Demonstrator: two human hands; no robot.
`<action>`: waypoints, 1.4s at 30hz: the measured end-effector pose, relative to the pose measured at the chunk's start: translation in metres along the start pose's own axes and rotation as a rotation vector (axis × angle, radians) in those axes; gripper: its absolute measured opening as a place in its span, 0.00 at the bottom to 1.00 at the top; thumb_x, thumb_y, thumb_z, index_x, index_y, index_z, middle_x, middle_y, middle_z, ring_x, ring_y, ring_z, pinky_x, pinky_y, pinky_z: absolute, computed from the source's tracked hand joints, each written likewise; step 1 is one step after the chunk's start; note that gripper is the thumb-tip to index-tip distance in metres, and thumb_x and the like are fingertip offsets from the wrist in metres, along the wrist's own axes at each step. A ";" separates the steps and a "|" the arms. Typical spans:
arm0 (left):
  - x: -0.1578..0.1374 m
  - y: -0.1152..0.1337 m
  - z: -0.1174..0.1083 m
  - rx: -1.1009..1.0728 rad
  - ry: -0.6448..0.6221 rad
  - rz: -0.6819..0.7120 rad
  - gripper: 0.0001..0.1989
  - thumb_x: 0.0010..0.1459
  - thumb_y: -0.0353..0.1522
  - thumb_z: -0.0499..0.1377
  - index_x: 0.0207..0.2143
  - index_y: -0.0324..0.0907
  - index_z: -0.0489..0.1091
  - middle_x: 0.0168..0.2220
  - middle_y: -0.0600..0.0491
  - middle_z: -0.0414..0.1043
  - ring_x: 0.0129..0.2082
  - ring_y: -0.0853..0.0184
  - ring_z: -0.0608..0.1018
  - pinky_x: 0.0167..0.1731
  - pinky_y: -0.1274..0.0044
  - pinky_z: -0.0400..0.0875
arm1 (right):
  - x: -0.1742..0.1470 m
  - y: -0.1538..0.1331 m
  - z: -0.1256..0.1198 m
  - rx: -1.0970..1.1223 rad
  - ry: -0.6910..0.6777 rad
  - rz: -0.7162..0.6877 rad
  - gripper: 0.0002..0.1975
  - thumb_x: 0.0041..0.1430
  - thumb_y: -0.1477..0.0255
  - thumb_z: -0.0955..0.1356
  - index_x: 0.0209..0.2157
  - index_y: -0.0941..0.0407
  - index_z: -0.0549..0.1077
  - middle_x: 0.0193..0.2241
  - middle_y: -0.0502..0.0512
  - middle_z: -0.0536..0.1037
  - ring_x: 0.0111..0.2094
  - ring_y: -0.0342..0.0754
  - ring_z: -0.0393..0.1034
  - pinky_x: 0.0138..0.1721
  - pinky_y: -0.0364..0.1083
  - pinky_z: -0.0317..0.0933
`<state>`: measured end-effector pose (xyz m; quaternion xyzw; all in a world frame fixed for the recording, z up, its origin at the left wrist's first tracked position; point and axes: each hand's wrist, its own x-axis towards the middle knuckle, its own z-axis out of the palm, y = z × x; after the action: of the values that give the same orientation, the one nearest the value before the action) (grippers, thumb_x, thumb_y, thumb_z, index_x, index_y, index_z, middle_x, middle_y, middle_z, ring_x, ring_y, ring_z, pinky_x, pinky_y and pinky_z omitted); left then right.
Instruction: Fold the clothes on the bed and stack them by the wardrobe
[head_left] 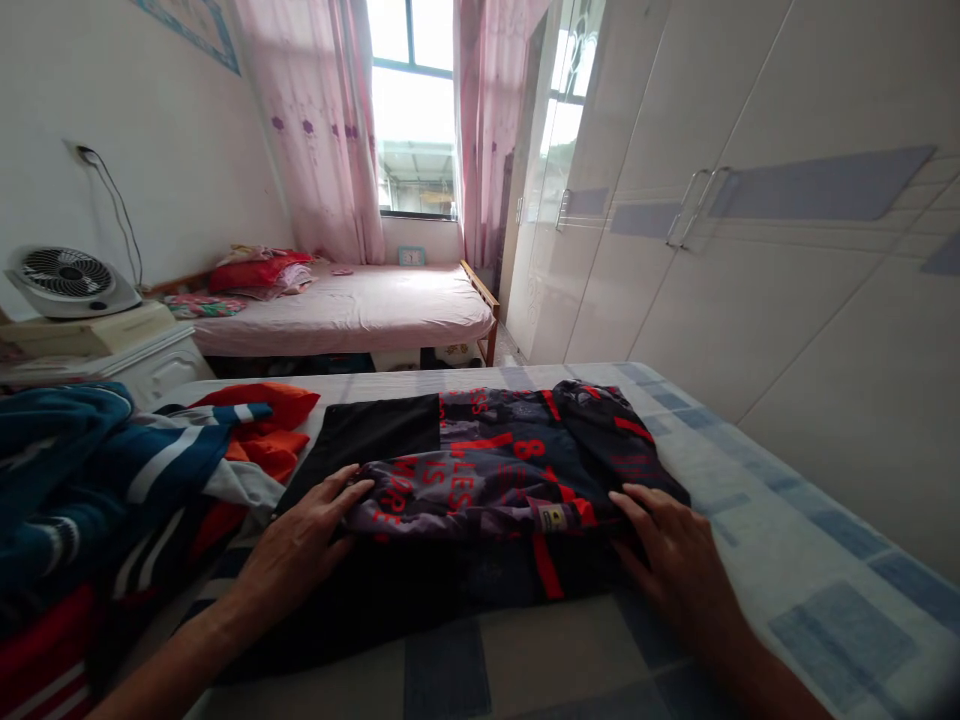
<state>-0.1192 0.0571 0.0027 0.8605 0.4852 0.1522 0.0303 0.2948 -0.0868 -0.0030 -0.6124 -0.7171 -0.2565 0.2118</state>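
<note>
Left grip [307, 530], right grip [667, 535]: garment [465, 485] edges; sheet [757, 530] rightward.

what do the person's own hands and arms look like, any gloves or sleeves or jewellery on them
The left hand and right hand are both ungloved. The left forearm and right forearm show no sleeve as far as the picture reaches. No watch or bracelet shows at either wrist, and no ring can be made out.

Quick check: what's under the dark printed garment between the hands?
The garment lies on a blue-checked sheet, visible past its near and right edges; anything hidden between them is covered.
</note>
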 end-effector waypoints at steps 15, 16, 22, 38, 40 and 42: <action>-0.082 0.005 -0.018 0.165 0.290 0.398 0.17 0.58 0.25 0.46 0.44 0.45 0.69 0.42 0.49 0.72 0.41 0.64 0.76 0.37 0.77 0.72 | 0.002 0.017 0.012 0.205 -0.088 0.139 0.10 0.47 0.83 0.61 0.29 0.54 0.67 0.41 0.56 0.73 0.49 0.53 0.63 0.46 0.52 0.54; -0.086 0.004 -0.015 0.164 0.309 0.381 0.17 0.57 0.25 0.46 0.44 0.45 0.69 0.42 0.48 0.72 0.41 0.63 0.76 0.37 0.76 0.73 | 0.003 0.018 0.013 0.200 -0.076 0.160 0.10 0.47 0.83 0.61 0.29 0.54 0.67 0.42 0.56 0.73 0.49 0.53 0.63 0.46 0.52 0.54; -0.085 0.006 -0.027 0.140 0.173 0.280 0.21 0.48 0.23 0.49 0.40 0.51 0.71 0.45 0.53 0.73 0.45 0.62 0.75 0.42 0.72 0.74 | 0.003 0.019 0.006 0.245 -0.271 0.116 0.14 0.44 0.82 0.60 0.31 0.54 0.71 0.44 0.56 0.73 0.51 0.54 0.63 0.50 0.55 0.56; -0.041 -0.003 -0.009 0.165 -0.020 0.097 0.20 0.61 0.44 0.48 0.50 0.51 0.70 0.57 0.54 0.66 0.56 0.58 0.69 0.54 0.64 0.65 | 0.047 -0.006 0.006 0.487 -0.503 0.080 0.19 0.66 0.64 0.55 0.49 0.52 0.71 0.52 0.53 0.71 0.55 0.48 0.64 0.55 0.50 0.58; -0.014 -0.005 -0.021 0.132 0.002 0.035 0.21 0.61 0.44 0.47 0.49 0.47 0.71 0.56 0.50 0.67 0.54 0.58 0.71 0.53 0.65 0.66 | 0.074 0.013 0.013 0.427 -0.379 0.129 0.18 0.65 0.64 0.58 0.50 0.55 0.70 0.52 0.56 0.71 0.53 0.49 0.65 0.55 0.50 0.58; 0.020 -0.011 -0.026 0.123 -0.009 0.017 0.22 0.61 0.41 0.47 0.51 0.42 0.69 0.58 0.46 0.64 0.55 0.58 0.70 0.54 0.66 0.65 | 0.103 0.031 0.027 0.325 -0.292 0.132 0.18 0.63 0.65 0.59 0.51 0.57 0.69 0.53 0.58 0.70 0.54 0.51 0.63 0.55 0.51 0.57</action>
<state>-0.1258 0.0774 0.0303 0.8656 0.4860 0.1185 -0.0219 0.3091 0.0128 0.0434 -0.6463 -0.7305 -0.0317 0.2183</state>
